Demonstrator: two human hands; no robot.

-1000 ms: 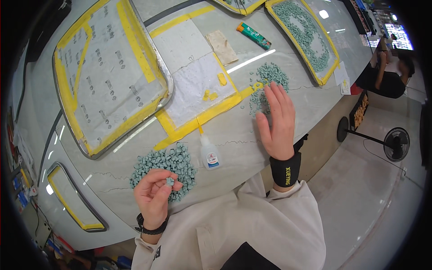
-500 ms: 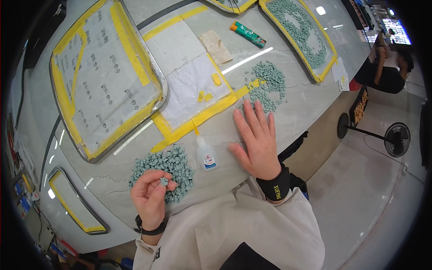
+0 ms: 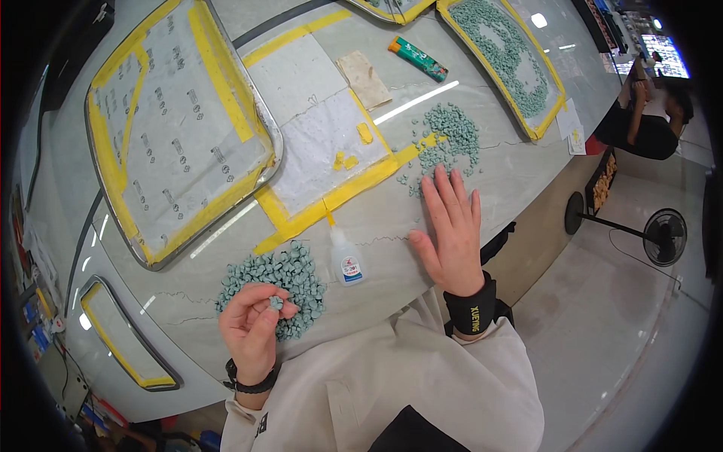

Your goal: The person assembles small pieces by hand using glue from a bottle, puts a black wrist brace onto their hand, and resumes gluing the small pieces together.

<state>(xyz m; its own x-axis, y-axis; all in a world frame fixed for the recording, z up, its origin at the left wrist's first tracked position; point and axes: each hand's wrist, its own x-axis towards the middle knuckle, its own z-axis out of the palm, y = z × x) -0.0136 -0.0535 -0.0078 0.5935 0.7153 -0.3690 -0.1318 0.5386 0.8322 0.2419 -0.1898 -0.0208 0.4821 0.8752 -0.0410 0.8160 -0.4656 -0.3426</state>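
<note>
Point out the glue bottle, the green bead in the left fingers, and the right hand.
glue bottle (image 3: 347, 261), head view, on its white body.
green bead (image 3: 276, 303), head view, on the bead between thumb and fingers.
right hand (image 3: 453, 233), head view, back of the hand.

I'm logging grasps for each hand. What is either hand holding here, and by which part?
The left hand pinches one small grey-green piece between thumb and fingertips, above the near pile of pieces. The right hand lies flat on the table, holding nothing.

A glue bottle (image 3: 346, 258) stands between two bead piles (image 3: 279, 282) on the table (image 3: 520, 177).
</note>
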